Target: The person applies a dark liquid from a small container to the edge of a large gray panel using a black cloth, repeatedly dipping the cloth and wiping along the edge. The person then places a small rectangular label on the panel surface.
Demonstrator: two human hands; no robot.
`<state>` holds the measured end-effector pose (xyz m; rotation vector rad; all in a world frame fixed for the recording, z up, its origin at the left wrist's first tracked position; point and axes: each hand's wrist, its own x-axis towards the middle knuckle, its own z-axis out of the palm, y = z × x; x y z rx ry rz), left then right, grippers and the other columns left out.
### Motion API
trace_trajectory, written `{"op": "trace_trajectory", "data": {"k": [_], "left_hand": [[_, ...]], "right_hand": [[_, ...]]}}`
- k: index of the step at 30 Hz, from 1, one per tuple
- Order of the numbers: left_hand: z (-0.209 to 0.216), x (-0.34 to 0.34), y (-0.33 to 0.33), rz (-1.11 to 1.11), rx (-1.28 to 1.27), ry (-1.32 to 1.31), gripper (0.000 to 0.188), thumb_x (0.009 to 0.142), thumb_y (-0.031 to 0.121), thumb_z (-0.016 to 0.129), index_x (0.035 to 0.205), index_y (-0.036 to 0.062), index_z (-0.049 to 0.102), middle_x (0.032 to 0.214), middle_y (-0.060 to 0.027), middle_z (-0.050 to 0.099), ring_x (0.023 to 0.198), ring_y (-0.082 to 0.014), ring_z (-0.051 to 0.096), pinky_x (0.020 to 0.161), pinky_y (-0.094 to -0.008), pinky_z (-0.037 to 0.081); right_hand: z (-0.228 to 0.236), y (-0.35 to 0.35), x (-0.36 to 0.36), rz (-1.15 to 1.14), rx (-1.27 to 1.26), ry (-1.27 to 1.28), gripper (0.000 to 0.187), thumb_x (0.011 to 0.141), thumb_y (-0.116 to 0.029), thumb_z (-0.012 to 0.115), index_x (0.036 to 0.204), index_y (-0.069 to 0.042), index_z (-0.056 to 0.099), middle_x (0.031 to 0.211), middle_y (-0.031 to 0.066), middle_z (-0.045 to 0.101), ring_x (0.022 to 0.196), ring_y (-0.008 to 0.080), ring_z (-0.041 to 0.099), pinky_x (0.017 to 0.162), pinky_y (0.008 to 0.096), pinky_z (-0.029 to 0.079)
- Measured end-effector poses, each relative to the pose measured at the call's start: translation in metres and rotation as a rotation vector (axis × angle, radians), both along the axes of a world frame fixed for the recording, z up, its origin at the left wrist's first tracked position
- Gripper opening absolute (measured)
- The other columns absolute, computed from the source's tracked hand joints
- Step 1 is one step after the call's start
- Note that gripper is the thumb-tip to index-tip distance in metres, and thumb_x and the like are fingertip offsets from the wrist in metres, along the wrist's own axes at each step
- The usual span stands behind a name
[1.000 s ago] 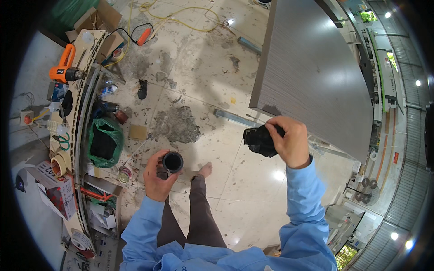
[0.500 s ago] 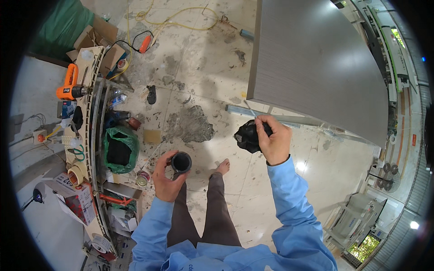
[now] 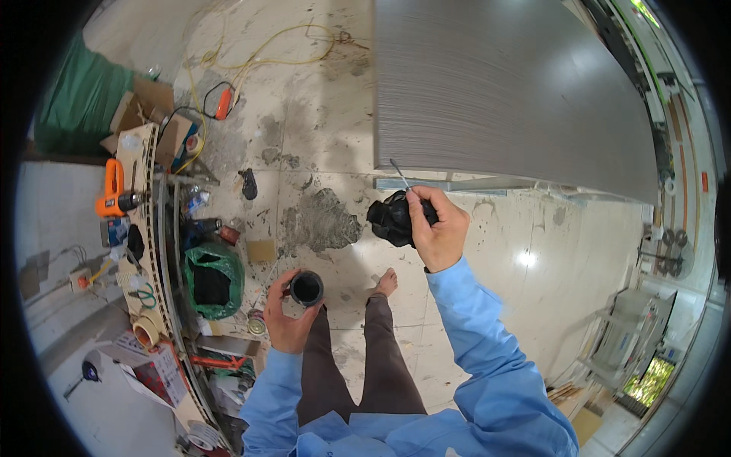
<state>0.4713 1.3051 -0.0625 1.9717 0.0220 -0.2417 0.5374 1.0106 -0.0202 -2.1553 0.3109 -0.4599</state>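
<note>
In my left hand (image 3: 291, 324) I hold a round dark cup (image 3: 307, 289), its opening facing up and its inside dark. The thumb and fingers curl round its sides. My right hand (image 3: 440, 234) is closed on a crumpled black bundle (image 3: 393, 219) that looks like a plastic bag or cloth. A thin metal rod (image 3: 400, 174) sticks up from the pinched thumb and forefinger of that hand, near the front corner of a grey wood-grain panel (image 3: 487, 91). Whether the rod belongs to a larger tool is hidden by the fingers and bundle.
On my left a narrow bench (image 3: 164, 282) carries an orange heat gun (image 3: 114, 190), scissors (image 3: 143, 295) and a tape roll (image 3: 145, 332). A green bag (image 3: 234, 263) stands beside it. A yellow cord (image 3: 285, 32) lies on the stained floor, and a metal bar (image 3: 472, 185) runs below the panel.
The view has turned slightly, so the panel sits further left. My right hand with the bundle and rod has shifted left and slightly up. My left hand still holds the cup.
</note>
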Motion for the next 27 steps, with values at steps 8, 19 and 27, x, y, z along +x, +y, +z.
{"op": "trace_trajectory", "data": {"k": [8,19,27], "left_hand": [[0.003,0.004,-0.010,-0.065,-0.014,0.019,0.062,0.077,0.004,0.085,0.132,-0.0009,0.058,0.130,-0.0131,0.065,0.117,-0.0209,0.065,0.103,-0.0348,0.050],[0.007,0.004,-0.043,-0.115,-0.034,0.032,0.066,0.073,-0.001,0.084,0.133,0.0008,0.059,0.131,-0.0120,0.065,0.116,-0.0218,0.065,0.103,-0.0351,0.050],[0.008,0.006,-0.069,-0.187,-0.068,0.017,0.067,0.073,-0.002,0.085,0.133,0.0009,0.058,0.131,-0.0129,0.065,0.117,-0.0221,0.065,0.103,-0.0356,0.050]], "right_hand": [[-0.015,-0.023,-0.024,-0.384,0.119,-0.107,0.010,0.096,-0.010,0.073,0.100,-0.001,0.072,0.085,0.0055,0.074,0.076,0.0092,0.063,0.070,0.0260,0.053],[-0.020,-0.104,-0.046,-0.650,0.130,-0.206,0.008,0.095,-0.009,0.073,0.099,-0.002,0.073,0.087,0.0042,0.075,0.082,0.0085,0.065,0.077,0.0269,0.053],[-0.029,-0.161,-0.054,-0.755,0.003,-0.201,0.009,0.094,-0.012,0.072,0.099,-0.006,0.073,0.082,0.0126,0.075,0.073,0.0185,0.072,0.071,0.0308,0.055]]}}
